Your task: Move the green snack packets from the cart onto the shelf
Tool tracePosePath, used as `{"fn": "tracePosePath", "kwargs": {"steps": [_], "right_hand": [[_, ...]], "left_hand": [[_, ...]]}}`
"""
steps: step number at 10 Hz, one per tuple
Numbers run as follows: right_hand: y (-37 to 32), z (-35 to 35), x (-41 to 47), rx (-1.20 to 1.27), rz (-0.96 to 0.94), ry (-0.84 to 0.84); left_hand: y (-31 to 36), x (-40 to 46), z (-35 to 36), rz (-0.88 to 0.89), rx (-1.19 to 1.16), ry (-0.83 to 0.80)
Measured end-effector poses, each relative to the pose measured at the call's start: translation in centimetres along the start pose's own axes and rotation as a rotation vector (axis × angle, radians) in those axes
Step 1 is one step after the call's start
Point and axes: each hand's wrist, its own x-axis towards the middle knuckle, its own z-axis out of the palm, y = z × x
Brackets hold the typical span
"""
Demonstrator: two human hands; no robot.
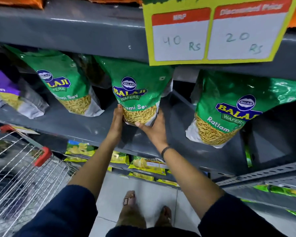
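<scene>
A green Balaji snack packet [135,89] stands upright on the grey shelf [85,127], in the middle. My left hand [117,123] presses its lower left side and my right hand [155,129] cups its lower right corner. Two more green packets stand on the same shelf, one to the left [63,82] and one to the right [232,106]. The wire cart [24,171] with red handle ends is at the lower left; its contents are blurred.
A purple packet [2,89] stands at the far left of the shelf. A yellow price sign [217,29] hangs from the shelf above. Yellow-green packets [143,165] fill the lower shelf. My feet are on the tiled floor [109,199].
</scene>
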Motion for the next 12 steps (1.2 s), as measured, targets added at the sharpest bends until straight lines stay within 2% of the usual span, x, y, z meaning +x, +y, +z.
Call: {"fn": "tracePosePath", "kwargs": {"steps": [1,2,3,4,5,6,7,8,10,12], "right_hand": [[0.8,0.4,-1.7,0.066,0.009,0.216],[1.4,1.6,-3.5,0.099,0.002,0.422],[1.3,4.6,-5.4,0.079,0.039,0.469],[0.9,7.6,-5.9,0.031,0.043,0.377],[-1.4,13.7,-4.2,-0.001,0.042,0.167],[-2.9,17.2,-1.5,-0.038,0.03,0.041],[-4.5,20.8,2.0,-0.016,0.04,-0.029],[-3.5,22.1,3.2,-0.021,0.015,-0.012],[-3.2,24.0,2.4,0.014,0.024,0.02],[-3.9,23.5,-0.2,0.041,0.08,0.009]], "left_hand": [[0.4,-1.8,0.5,0.013,-0.045,0.106],[0.1,-3.2,-0.6,-0.029,-0.117,0.333],[0.1,-3.4,-4.2,-0.018,-0.185,0.614],[0.3,-2.6,-7.5,0.002,-0.2,0.647],[0.8,0.6,-13.7,0.068,-0.136,0.583],[1.2,3.4,-16.8,0.097,-0.081,0.412],[1.7,6.2,-19.5,0.043,-0.044,0.154],[1.8,6.0,-20.0,0.013,-0.018,0.079],[1.4,5.6,-21.8,0.036,0.004,0.032],[-0.1,4.3,-22.8,0.02,0.076,0.148]]}}
